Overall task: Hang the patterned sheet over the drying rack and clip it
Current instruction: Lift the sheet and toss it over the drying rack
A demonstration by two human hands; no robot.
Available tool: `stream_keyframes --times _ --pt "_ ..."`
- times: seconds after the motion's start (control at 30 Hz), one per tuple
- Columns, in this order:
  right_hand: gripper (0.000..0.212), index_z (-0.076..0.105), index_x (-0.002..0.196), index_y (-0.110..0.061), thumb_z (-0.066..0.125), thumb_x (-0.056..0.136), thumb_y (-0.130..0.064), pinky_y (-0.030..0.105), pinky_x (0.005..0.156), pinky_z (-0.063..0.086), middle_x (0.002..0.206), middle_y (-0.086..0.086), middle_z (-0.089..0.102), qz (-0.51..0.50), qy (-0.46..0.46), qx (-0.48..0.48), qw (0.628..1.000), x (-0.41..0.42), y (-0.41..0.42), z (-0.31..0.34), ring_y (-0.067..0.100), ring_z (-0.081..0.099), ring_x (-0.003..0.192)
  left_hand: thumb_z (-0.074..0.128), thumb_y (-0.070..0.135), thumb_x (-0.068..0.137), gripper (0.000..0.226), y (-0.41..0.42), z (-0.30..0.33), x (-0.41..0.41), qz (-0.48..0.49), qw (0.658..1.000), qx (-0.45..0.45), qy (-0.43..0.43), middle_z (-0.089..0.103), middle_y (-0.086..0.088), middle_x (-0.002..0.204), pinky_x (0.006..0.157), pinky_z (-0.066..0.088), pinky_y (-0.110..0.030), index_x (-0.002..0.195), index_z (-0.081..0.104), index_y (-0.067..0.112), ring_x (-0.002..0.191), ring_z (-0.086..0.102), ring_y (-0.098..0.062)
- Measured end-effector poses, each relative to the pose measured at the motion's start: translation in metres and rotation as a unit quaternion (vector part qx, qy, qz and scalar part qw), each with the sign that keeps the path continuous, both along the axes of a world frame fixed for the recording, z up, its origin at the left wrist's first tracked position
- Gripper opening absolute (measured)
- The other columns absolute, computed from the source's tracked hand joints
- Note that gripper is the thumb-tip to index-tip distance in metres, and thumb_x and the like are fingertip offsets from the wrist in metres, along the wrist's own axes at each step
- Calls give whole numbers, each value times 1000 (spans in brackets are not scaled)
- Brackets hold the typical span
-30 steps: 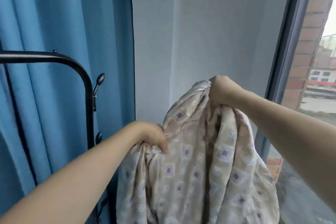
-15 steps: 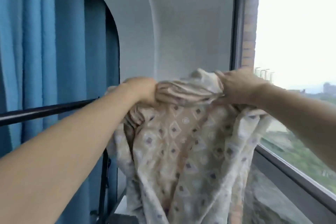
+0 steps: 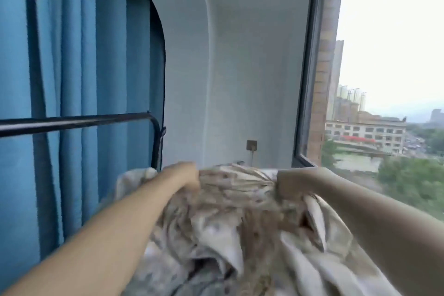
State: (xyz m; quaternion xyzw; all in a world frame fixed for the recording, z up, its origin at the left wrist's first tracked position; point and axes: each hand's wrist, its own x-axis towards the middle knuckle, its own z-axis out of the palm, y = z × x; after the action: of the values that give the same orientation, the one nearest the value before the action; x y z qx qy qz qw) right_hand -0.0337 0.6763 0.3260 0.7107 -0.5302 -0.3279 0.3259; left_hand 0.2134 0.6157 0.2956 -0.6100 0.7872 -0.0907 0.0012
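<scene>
In the narrow space between curtain and window, head view, frame blurred by motion in the lower half. Blue curtain [image 3: 79, 79] fills the left side, hanging in vertical folds. Pale wall [image 3: 240, 67] straight ahead, curving up at the top. Window [image 3: 384, 79] on the right with a dark frame; buildings and trees visible outside.

Patterned sheet [image 3: 240, 223]: beige and white, bunched, held up in the lower centre of the view, its bulk falling toward the bottom edge. A gathered band of it is stretched between the two hands. It is not on the rack; it sits to the right of and below the rack's top bar. Whether any fold touches the rack's upright cannot be told.

Drying rack [image 3: 79, 121]: black metal bar running in from the left edge, bending down at a rounded corner just left of the left hand. Nothing hangs on the visible bar.

Left hand [image 3: 182, 175]: fingers curled into the sheet's gathered edge, gripping it. Right hand [image 3: 290, 182]: fingers closed round the same edge, gripping it; fingertips hidden by fabric.

Small wall socket [image 3: 251, 145] on the wall above the sheet, a cord hanging from it.

No containers in view; no clips seen.
</scene>
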Motion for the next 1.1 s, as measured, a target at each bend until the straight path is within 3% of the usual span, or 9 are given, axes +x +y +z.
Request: stream_keyframes --times 0.07,0.23,0.37,0.5,0.63,0.73,0.83,0.97,1.1 --pt "20 62 83 -7 48 96 -16 28 65 43 73 8 52 11 -133 -70 989 6 -2 36 28 56 74 59 18 85 26 -6 66 10 -7 986 -140 96 68 -16 96 65 47 -29 106 67 5 90 67 -33" --pt "26 54 107 -10 50 81 -11 40 68 40 102 18 61 158 -434 -557 690 20 21 174 40 59 92 54 23 88 23 19 161 1 -29 825 -476 303 65 -12 95 65 43 -37 110 54 17 88 63 -36" --pt "47 71 98 -10 70 75 -50 24 64 49 85 -6 68 -29 -247 -273 929 -3 0 35 20 67 69 53 32 95 34 19 -13 -2 -7 998 36 50 62 -6 94 71 48 -28 123 57 13 83 61 -24" --pt "16 62 95 -11 51 91 -22 29 68 43 85 8 59 6 -313 -260 913 8 -9 57 25 56 80 57 16 85 25 1 80 22 19 961 -209 181 65 -14 95 69 42 -32 108 62 9 90 63 -34" --pt "22 55 103 -13 47 82 -12 39 67 43 100 17 64 121 -435 -558 696 22 -7 163 39 63 90 50 20 87 22 7 150 18 -26 822 -467 326 64 -20 97 64 37 -38 108 47 15 90 61 -43" --pt "2 56 81 -17 57 81 -19 35 70 52 91 7 66 25 -360 -343 867 32 -12 63 31 65 87 56 32 87 33 -3 12 11 0 979 -108 174 66 -12 107 70 46 -32 114 60 14 96 64 -32" --pt "7 60 79 -14 60 83 -20 31 77 54 87 4 64 -107 -277 -89 951 25 -10 -24 25 65 90 56 26 82 33 4 -31 17 44 988 -15 149 63 -7 94 65 45 -28 111 65 12 87 63 -28" --pt "9 57 84 -11 51 80 -6 40 73 51 101 19 66 -21 -447 -405 798 2 -17 111 37 64 92 63 33 82 19 3 112 7 -48 918 -273 282 65 -3 91 65 40 -29 98 63 21 78 57 -27" --pt "22 58 89 -6 38 91 0 37 81 45 97 16 60 85 -628 -464 620 -5 0 171 30 56 101 72 38 70 27 2 69 -8 -125 958 18 259 66 -2 91 61 46 -23 90 64 21 72 61 -15"
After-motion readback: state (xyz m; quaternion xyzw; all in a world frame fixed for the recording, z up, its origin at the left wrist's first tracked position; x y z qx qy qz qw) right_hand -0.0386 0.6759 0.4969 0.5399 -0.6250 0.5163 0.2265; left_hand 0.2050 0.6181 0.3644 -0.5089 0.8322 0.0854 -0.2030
